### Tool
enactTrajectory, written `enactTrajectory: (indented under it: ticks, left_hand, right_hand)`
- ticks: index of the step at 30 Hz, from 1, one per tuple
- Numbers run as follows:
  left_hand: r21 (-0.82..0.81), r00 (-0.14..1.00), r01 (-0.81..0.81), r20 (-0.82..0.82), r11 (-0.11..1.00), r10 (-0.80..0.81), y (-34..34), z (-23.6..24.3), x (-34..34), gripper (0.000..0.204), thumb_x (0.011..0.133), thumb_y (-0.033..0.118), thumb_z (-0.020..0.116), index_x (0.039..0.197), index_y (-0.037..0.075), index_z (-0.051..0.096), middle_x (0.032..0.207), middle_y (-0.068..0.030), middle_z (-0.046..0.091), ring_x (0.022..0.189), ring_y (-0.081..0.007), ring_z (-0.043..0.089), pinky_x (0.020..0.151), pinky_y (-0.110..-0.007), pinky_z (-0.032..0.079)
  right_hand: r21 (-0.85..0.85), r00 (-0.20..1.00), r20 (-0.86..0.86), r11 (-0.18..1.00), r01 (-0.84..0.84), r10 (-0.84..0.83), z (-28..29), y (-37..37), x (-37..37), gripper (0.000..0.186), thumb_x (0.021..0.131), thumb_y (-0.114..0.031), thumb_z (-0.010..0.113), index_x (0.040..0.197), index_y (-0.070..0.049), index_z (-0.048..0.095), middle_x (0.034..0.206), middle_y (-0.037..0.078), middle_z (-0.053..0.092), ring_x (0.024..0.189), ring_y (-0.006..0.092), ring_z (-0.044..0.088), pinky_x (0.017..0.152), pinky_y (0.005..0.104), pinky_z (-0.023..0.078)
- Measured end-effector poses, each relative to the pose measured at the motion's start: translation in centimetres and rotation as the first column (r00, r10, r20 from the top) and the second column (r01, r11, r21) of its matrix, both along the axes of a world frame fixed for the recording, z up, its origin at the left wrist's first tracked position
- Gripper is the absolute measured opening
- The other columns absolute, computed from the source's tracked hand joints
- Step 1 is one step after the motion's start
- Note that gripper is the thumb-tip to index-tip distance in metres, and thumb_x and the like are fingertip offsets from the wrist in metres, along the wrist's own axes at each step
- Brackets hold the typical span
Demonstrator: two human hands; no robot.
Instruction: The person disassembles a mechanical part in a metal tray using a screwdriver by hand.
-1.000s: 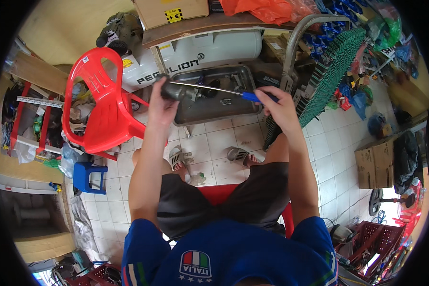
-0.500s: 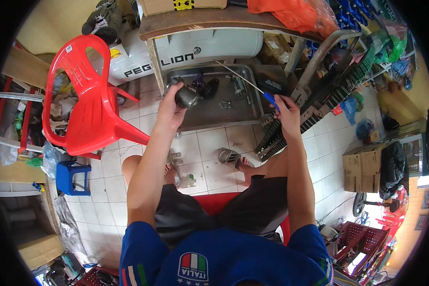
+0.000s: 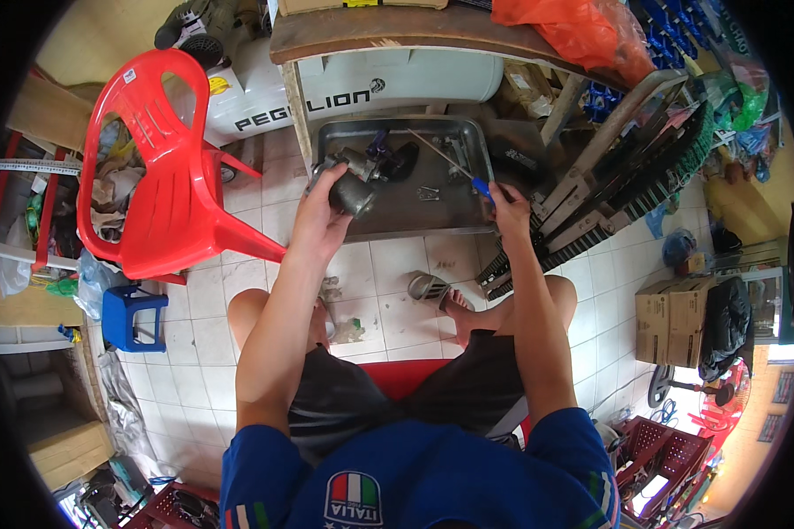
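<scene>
My left hand (image 3: pixel 319 216) is closed around a grey metal starter motor (image 3: pixel 354 195), a large cylinder with a smaller one beside it, held above the left part of a dark metal tray (image 3: pixel 415 231). In my right hand (image 3: pixel 511 212) is a long screwdriver (image 3: pixel 480 185), gripped by its blue handle. Its thin shaft slants up and left over the tray, apart from the motor. Within the tray, a purple and black part (image 3: pixel 400 161) lies past the motor. Small metal pieces (image 3: pixel 428 193) and a longer metal part (image 3: pixel 455 156) rest further right.
A red plastic chair (image 3: pixel 163 194) stands at the left, with a blue stool (image 3: pixel 135 317) nearer. Behind the tray are a wooden table (image 3: pixel 397 33) and a large white tank (image 3: pixel 441 84). Rubber tracks on a metal frame (image 3: pixel 591 207) stand close to my right hand.
My left hand has turned the starter motor, and its smaller cylinder now shows clearly. My right hand has shifted left and slightly nearer with the screwdriver. The whole view has shifted slightly.
</scene>
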State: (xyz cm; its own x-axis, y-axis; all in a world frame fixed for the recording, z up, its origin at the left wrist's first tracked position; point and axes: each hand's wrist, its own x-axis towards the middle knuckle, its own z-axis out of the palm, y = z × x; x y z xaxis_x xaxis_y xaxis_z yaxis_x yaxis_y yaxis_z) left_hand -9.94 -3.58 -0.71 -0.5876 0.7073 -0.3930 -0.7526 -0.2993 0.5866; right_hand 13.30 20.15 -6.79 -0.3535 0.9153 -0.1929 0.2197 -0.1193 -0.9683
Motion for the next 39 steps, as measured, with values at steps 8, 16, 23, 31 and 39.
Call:
enactTrajectory:
  ticks: [8, 16, 23, 31, 39]
  left_hand:
    - [-0.011, 0.999, 0.009, 0.041, 1.0, -0.008, 0.7, 0.7, 0.6, 0.035, 0.088, 0.024, 0.073, 0.115, 0.007, 0.058, 0.106, -0.0077, 0.064, 0.102, -0.0194, 0.062, 0.094, -0.036, 0.05]
    - [0.025, 0.994, -0.018, 0.106, 1.0, 0.015, 0.3, 0.6, 0.7, 0.03, 0.088, 0.026, 0.073, 0.111, 0.01, 0.062, 0.105, -0.0047, 0.066, 0.1, -0.018, 0.062, 0.093, -0.036, 0.049]
    - [0.093, 0.986, -0.006, 0.166, 0.996, -0.01, 0.2, 2.1, 0.9, 0.049, 0.093, 0.051, 0.056, 0.118, 0.009, 0.06, 0.115, -0.0099, 0.064, 0.111, -0.0243, 0.058, 0.104, -0.041, 0.043]
    - [0.09, 0.994, -0.014, 0.107, 0.996, 0.004, 0.8, 1.7, 1.4, 0.048, 0.092, 0.057, 0.054, 0.116, 0.016, 0.06, 0.113, -0.0066, 0.065, 0.109, -0.0212, 0.058, 0.098, -0.039, 0.043]
    - [-0.005, 0.998, -0.063, 0.009, 0.998, 0.063, 0.6, 2.6, 2.4, 0.051, 0.093, 0.059, 0.05, 0.116, 0.014, 0.062, 0.113, -0.0042, 0.066, 0.107, -0.0191, 0.059, 0.095, -0.038, 0.044]
  right_hand:
    - [0.146, 0.986, 0.165, 0.987, -0.062, 0.038, -5.2, -0.1, -0.4, 0.041, 0.09, -0.037, 0.074, 0.111, -0.003, 0.069, 0.098, 0.008, 0.071, 0.09, 0.0173, 0.065, 0.078, 0.0319, 0.053]
    - [0.495, 0.864, 0.502, 0.814, -0.303, 0.016, -5.1, -1.5, -0.6, 0.035, 0.084, -0.024, 0.074, 0.112, -0.004, 0.066, 0.106, 0.02, 0.07, 0.102, 0.0392, 0.066, 0.088, 0.0447, 0.052]
    - [0.659, 0.813, 0.565, 0.669, -0.345, -0.138, -2.5, -2.3, -1.0, 0.031, 0.084, -0.027, 0.075, 0.106, -0.005, 0.068, 0.098, 0.017, 0.07, 0.093, 0.0364, 0.068, 0.082, 0.0442, 0.054]
    - [0.586, 0.913, 0.081, 0.721, -0.369, 0.401, 9.9, -9.3, -8.2, 0.024, 0.085, -0.019, 0.077, 0.099, 0.0, 0.072, 0.095, 0.015, 0.071, 0.085, 0.0255, 0.071, 0.076, 0.0326, 0.055]
    - [0.545, 0.93, 0.13, 0.759, -0.357, 0.344, 10.8, -13.7, -12.8, 0.03, 0.08, -0.024, 0.081, 0.096, 0.0, 0.074, 0.092, 0.016, 0.071, 0.08, 0.026, 0.071, 0.073, 0.0342, 0.055]
